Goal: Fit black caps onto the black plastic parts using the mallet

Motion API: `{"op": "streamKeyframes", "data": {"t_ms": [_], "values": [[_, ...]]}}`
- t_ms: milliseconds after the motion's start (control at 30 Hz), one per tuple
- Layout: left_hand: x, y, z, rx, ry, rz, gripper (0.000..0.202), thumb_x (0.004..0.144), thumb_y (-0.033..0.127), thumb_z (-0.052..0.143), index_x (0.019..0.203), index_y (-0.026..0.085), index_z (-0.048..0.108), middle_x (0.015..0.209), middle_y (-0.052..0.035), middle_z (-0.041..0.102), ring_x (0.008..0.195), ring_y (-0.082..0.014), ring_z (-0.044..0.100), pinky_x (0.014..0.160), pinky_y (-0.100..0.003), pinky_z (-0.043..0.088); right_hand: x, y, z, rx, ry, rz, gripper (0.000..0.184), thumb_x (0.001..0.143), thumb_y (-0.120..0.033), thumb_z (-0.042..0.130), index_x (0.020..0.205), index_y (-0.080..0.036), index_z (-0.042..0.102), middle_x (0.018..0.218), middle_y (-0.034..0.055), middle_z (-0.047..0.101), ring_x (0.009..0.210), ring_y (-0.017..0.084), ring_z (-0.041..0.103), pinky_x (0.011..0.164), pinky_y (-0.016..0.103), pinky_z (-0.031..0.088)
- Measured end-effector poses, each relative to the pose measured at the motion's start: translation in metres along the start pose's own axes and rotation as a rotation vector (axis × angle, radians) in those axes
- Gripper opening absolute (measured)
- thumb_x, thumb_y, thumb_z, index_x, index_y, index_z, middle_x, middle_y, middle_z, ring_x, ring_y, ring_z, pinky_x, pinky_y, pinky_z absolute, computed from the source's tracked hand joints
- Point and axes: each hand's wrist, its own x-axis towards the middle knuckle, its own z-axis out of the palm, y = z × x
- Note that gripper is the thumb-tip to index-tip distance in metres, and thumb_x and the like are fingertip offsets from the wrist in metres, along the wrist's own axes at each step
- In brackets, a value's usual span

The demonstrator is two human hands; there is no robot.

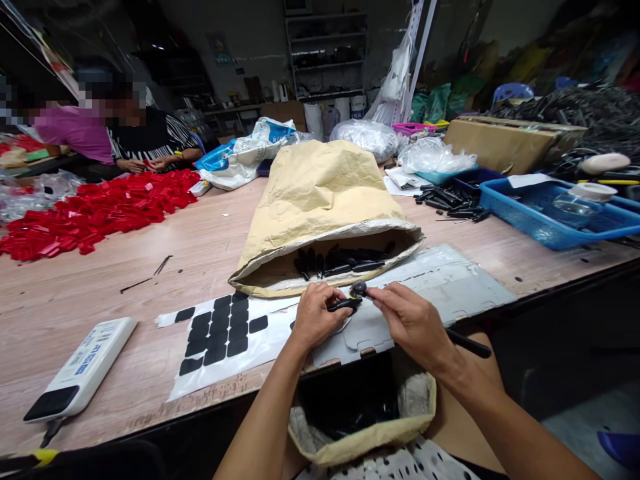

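Observation:
My left hand (315, 315) is closed around a small black plastic part (344, 305) at the table's front edge. My right hand (409, 321) pinches a small dark round piece (358, 289) against the end of that part. Both hands hover over a white backing sheet (240, 353) that carries several black square pads (220, 332). Just behind them a tan paper sack (320, 200) lies on its side, its mouth open toward me with more black parts (340, 261) inside. A second open sack (360, 420) sits below the table edge at my lap.
A white remote-like device (80, 373) lies at front left. Red plastic pieces (95, 210) are heaped at far left, where other people sit working. A blue tray (550, 217) and loose black parts (450, 200) are at right, with a cardboard box (505, 143) behind.

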Motion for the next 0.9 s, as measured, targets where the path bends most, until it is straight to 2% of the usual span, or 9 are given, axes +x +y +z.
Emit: {"op": "streamKeyframes", "data": {"t_ms": [133, 267, 367, 433, 533, 633, 767, 900], "values": [[0.000, 0.002, -0.001, 0.022, -0.008, -0.002, 0.014, 0.076, 0.024, 0.079, 0.087, 0.024, 0.071, 0.087, -0.0010, 0.068, 0.092, -0.0226, 0.055, 0.082, -0.035, 0.041, 0.003, 0.032, -0.017, -0.053, 0.012, 0.000, 0.031, 0.101, -0.024, 0.050, 0.125, -0.030, 0.068, 0.096, 0.0058, 0.069, 0.094, 0.022, 0.065, 0.085, 0.035, 0.054], [-0.001, 0.003, -0.002, 0.039, -0.015, 0.007, 0.015, 0.075, 0.025, 0.079, 0.087, 0.023, 0.070, 0.088, -0.0012, 0.068, 0.091, -0.0227, 0.055, 0.081, -0.035, 0.041, 0.008, 0.084, -0.036, -0.129, -0.086, -0.069, 0.027, 0.099, -0.026, 0.051, 0.114, -0.028, 0.074, 0.096, 0.0056, 0.070, 0.092, 0.021, 0.064, 0.084, 0.035, 0.053], [0.000, 0.001, 0.000, 0.053, -0.020, 0.022, 0.015, 0.077, 0.028, 0.080, 0.087, 0.024, 0.070, 0.087, -0.0011, 0.068, 0.090, -0.0227, 0.054, 0.082, -0.035, 0.041, 0.007, 0.118, -0.040, -0.135, -0.126, -0.092, 0.025, 0.098, -0.029, 0.055, 0.110, -0.028, 0.076, 0.093, 0.0054, 0.068, 0.090, 0.021, 0.063, 0.082, 0.036, 0.052], [0.001, 0.000, 0.000, 0.060, -0.020, 0.030, 0.014, 0.079, 0.030, 0.079, 0.088, 0.024, 0.070, 0.086, -0.0012, 0.068, 0.090, -0.0227, 0.054, 0.082, -0.035, 0.040, 0.006, 0.130, -0.038, -0.116, -0.123, -0.070, 0.024, 0.098, -0.030, 0.056, 0.111, -0.028, 0.076, 0.092, 0.0056, 0.067, 0.090, 0.021, 0.061, 0.084, 0.036, 0.051], [0.001, 0.004, -0.003, 0.057, -0.040, 0.043, 0.014, 0.081, 0.031, 0.078, 0.089, 0.023, 0.070, 0.087, -0.0014, 0.068, 0.090, -0.0229, 0.054, 0.084, -0.037, 0.040, 0.004, 0.136, -0.035, -0.099, -0.126, -0.035, 0.024, 0.097, -0.030, 0.057, 0.112, -0.027, 0.075, 0.092, 0.0056, 0.066, 0.091, 0.022, 0.060, 0.084, 0.037, 0.051], [-0.009, 0.020, -0.009, 0.038, -0.095, 0.071, 0.012, 0.081, 0.028, 0.077, 0.090, 0.024, 0.070, 0.090, -0.0017, 0.068, 0.094, -0.0236, 0.054, 0.088, -0.039, 0.040, 0.004, 0.134, -0.035, -0.096, -0.136, -0.023, 0.024, 0.096, -0.030, 0.058, 0.112, -0.027, 0.075, 0.093, 0.0054, 0.067, 0.091, 0.022, 0.061, 0.084, 0.036, 0.050], [-0.049, 0.046, -0.008, 0.007, -0.216, 0.169, 0.021, 0.078, 0.024, 0.079, 0.097, 0.027, 0.070, 0.110, -0.0037, 0.065, 0.108, -0.0259, 0.053, 0.095, -0.042, 0.041, 0.004, 0.132, -0.036, -0.108, -0.125, -0.015, 0.024, 0.096, -0.031, 0.057, 0.111, -0.027, 0.076, 0.092, 0.0054, 0.067, 0.091, 0.022, 0.061, 0.084, 0.036, 0.050], [-0.097, 0.053, 0.007, 0.118, -0.268, 0.241, 0.027, 0.073, 0.020, 0.080, 0.096, 0.026, 0.068, 0.145, -0.0063, 0.051, 0.130, -0.0345, 0.043, 0.108, -0.052, 0.037, 0.004, 0.130, -0.035, -0.128, -0.116, -0.013, 0.024, 0.097, -0.031, 0.057, 0.111, -0.026, 0.076, 0.091, 0.0057, 0.067, 0.090, 0.022, 0.060, 0.084, 0.036, 0.050]]}}
